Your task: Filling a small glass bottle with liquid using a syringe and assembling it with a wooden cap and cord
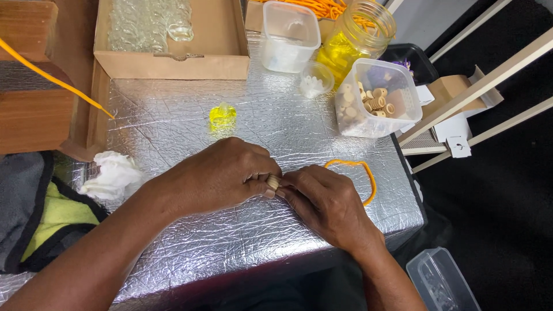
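A small ribbed wooden bead sat pinched between the fingers of the left hand and the right hand, low over the foil-covered worktop. An orange cord looped out from under the right hand. Judgement: the step went best with the bead held steady and the cord end kept straight to the hole. The cord tip and the bead's hole were hidden by fingers. Contents of the tub of beads were partly blurred.
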